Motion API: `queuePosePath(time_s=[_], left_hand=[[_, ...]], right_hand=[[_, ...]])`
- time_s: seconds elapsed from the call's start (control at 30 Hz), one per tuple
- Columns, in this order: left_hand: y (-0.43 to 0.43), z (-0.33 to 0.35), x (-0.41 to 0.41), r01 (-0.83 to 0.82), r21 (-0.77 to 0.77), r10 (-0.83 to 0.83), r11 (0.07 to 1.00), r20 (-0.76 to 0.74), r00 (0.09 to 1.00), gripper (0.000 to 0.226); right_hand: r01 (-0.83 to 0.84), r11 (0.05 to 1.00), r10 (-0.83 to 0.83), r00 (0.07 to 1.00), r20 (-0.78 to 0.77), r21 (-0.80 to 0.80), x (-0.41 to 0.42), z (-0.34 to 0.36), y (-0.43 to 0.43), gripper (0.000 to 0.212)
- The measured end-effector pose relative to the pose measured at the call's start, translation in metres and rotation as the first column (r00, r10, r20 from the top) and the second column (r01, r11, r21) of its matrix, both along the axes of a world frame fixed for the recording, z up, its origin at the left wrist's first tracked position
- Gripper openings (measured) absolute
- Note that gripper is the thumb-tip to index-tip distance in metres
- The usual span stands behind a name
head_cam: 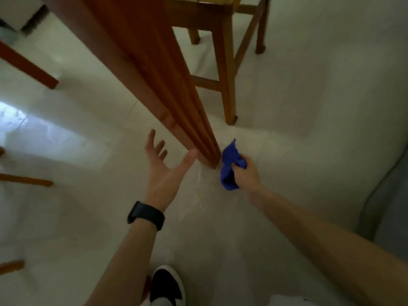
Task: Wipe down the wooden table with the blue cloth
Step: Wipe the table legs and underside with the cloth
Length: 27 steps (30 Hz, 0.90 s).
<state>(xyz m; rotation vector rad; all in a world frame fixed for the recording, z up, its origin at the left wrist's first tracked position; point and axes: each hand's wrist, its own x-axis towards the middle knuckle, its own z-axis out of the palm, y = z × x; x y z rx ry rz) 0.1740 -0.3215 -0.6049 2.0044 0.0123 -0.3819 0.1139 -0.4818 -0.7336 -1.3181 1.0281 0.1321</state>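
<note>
A thick ribbed leg of the wooden table [159, 80] runs from the top of the view down to the pale tiled floor at the middle. My right hand [245, 173] grips the crumpled blue cloth [229, 164] just right of the foot of that leg, close to the floor. My left hand [163, 166] is on the other side of the leg with its fingers spread and its thumb tip near or against the wood. It holds nothing. A black band sits on my left wrist. The table top is out of view.
A wooden chair [227, 69] stands behind the table leg at the upper right. More wooden legs [28, 65] show along the left edge. A grey surface [388, 208] fills the lower right. My black and white shoe [165, 286] is at the bottom.
</note>
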Motion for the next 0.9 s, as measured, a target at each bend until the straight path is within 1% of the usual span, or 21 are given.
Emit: queuePosePath(time_s=[0.07, 0.1, 0.17, 0.2, 0.27, 0.3, 0.33, 0.37, 0.4, 0.47, 0.5, 0.53, 0.57, 0.63, 0.7, 0.77, 0.83, 0.87, 0.9], left_hand=[[-0.020, 0.004, 0.011, 0.081, 0.021, -0.083, 0.997, 0.181, 0.980, 0.099], [-0.028, 0.003, 0.016, 0.083, 0.029, -0.088, 0.996, 0.258, 0.962, 0.093], [-0.039, -0.003, 0.024, 0.046, 0.011, -0.047, 0.999, 0.356, 0.933, 0.078], [-0.041, -0.008, 0.027, 0.037, 0.002, -0.035, 0.999, 0.398, 0.917, 0.072], [-0.040, -0.014, 0.034, 0.040, 0.005, -0.038, 0.999, 0.483, 0.875, 0.070], [-0.039, -0.016, 0.037, 0.045, 0.007, -0.042, 0.999, 0.512, 0.858, 0.070], [-0.037, -0.018, 0.041, 0.050, 0.008, -0.046, 0.999, 0.535, 0.844, 0.071], [-0.037, -0.019, 0.045, 0.057, 0.004, -0.049, 0.998, 0.555, 0.830, 0.072], [-0.037, -0.020, 0.048, 0.067, 0.000, -0.055, 0.998, 0.570, 0.820, 0.072], [-0.039, -0.024, 0.053, 0.102, -0.002, -0.081, 0.995, 0.592, 0.802, 0.069], [-0.040, -0.025, 0.055, 0.121, -0.012, -0.089, 0.993, 0.605, 0.791, 0.067], [-0.041, -0.027, 0.058, 0.139, -0.024, -0.095, 0.990, 0.614, 0.784, 0.069], [-0.043, -0.028, 0.060, 0.149, -0.034, -0.098, 0.988, 0.614, 0.783, 0.073], [-0.044, -0.033, 0.067, 0.157, -0.020, -0.113, 0.987, 0.606, 0.787, 0.090], [-0.045, -0.034, 0.071, 0.174, 0.002, -0.141, 0.985, 0.597, 0.790, 0.106], [-0.044, -0.032, 0.074, 0.199, -0.001, -0.164, 0.980, 0.564, 0.809, 0.114], [-0.040, -0.031, 0.076, 0.189, -0.045, -0.134, 0.981, 0.551, 0.824, 0.119], [-0.039, -0.032, 0.076, 0.181, -0.063, -0.118, 0.982, 0.547, 0.829, 0.122], [-0.036, -0.033, 0.075, 0.176, -0.070, -0.111, 0.982, 0.540, 0.834, 0.124]], right_hand=[[-0.005, 1.000, 0.005, 1.000, 0.031, 0.019, 0.021, -0.007, 0.017, 0.043], [0.019, 0.999, -0.020, 0.999, 0.026, 0.039, 0.031, -0.014, 0.027, 0.042], [0.114, 0.989, -0.116, 0.993, 0.014, 0.094, 0.043, -0.017, 0.043, 0.042], [0.163, 0.976, -0.171, 0.984, 0.044, 0.144, 0.043, -0.014, 0.050, 0.043], [0.258, 0.921, -0.309, 0.940, 0.146, 0.290, 0.040, -0.006, 0.055, 0.044], [0.283, 0.887, -0.364, 0.915, 0.174, 0.365, 0.038, -0.005, 0.055, 0.042], [0.283, 0.869, -0.382, 0.905, 0.188, 0.407, 0.034, -0.004, 0.053, 0.039], [0.274, 0.869, -0.375, 0.908, 0.186, 0.411, 0.031, -0.007, 0.051, 0.036], [0.247, 0.896, -0.326, 0.930, 0.168, 0.369, 0.027, -0.011, 0.050, 0.032], [0.148, 0.957, -0.178, 0.979, 0.100, 0.248, 0.021, -0.022, 0.050, 0.025], [0.090, 0.978, -0.103, 0.993, 0.061, 0.186, 0.019, -0.026, 0.049, 0.024], [0.044, 0.990, -0.048, 0.998, 0.032, 0.134, 0.019, -0.026, 0.047, 0.024], [0.039, 0.995, -0.041, 0.999, 0.025, 0.090, 0.022, -0.025, 0.044, 0.024], [0.139, 0.989, -0.141, 0.988, 0.060, 0.043, 0.035, -0.020, 0.036, 0.036], [0.232, 0.972, -0.235, 0.967, 0.099, 0.045, 0.051, -0.012, 0.033, 0.045], [0.256, 0.966, -0.258, 0.956, 0.144, 0.031, 0.064, -0.004, 0.046, 0.046], [0.309, 0.951, -0.309, 0.930, 0.200, 0.030, 0.069, 0.000, 0.067, 0.046], [0.360, 0.930, -0.366, 0.896, 0.251, 0.072, 0.068, 0.004, 0.071, 0.045], [0.405, 0.900, -0.436, 0.844, 0.312, 0.162, 0.065, 0.006, 0.074, 0.044]])
